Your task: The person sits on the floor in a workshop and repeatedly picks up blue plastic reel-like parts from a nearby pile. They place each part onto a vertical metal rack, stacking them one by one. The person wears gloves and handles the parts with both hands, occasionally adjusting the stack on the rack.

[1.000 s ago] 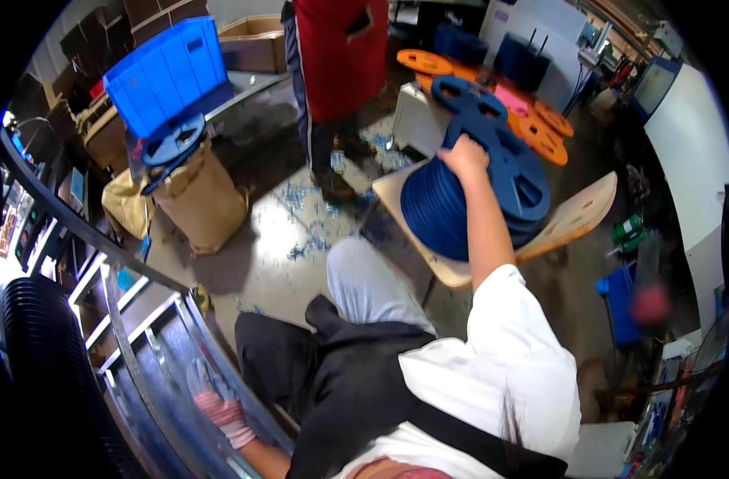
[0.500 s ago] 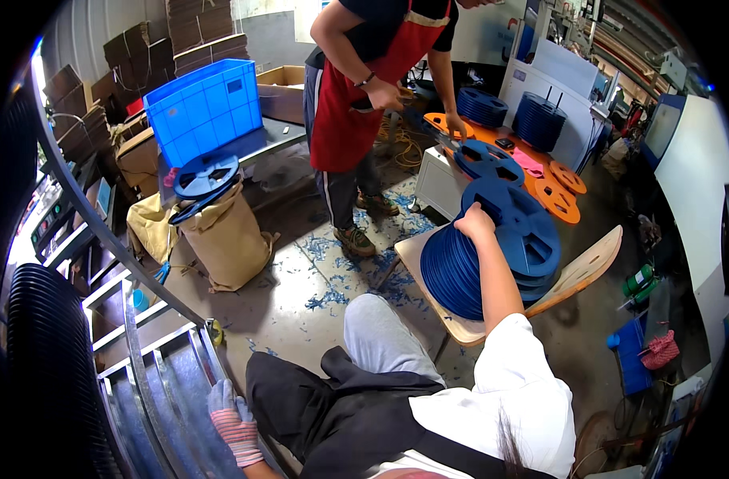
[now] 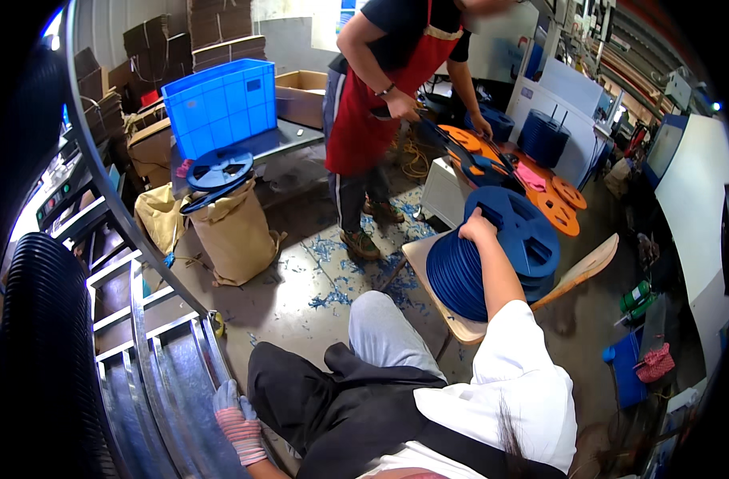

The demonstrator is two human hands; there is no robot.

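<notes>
My bare right hand (image 3: 478, 227) is closed on the near left rim of the top blue reel disc (image 3: 518, 222). Below it a tall stack of blue discs (image 3: 452, 275) fills the seat of a wooden chair (image 3: 576, 273). My left hand (image 3: 237, 423), in a grey glove with a pink striped cuff, lies with its fingers out along the edge of a metal rack (image 3: 210, 351). It holds nothing that shows. Some of its fingertips are hard to make out against the metal.
A co-worker in a red apron (image 3: 372, 120) handles a blue disc over an orange-topped table (image 3: 544, 180). Left stand a blue crate (image 3: 221, 108) and a brown sack (image 3: 235, 239) topped by blue discs. Blue scraps (image 3: 330, 297) litter the floor. Black ribbed rings (image 3: 49, 343) rise far left.
The co-worker's blue disc, flat on the table before, is now tilted up on edge. The view has shifted slightly. My hands keep their places on the disc and the rack.
</notes>
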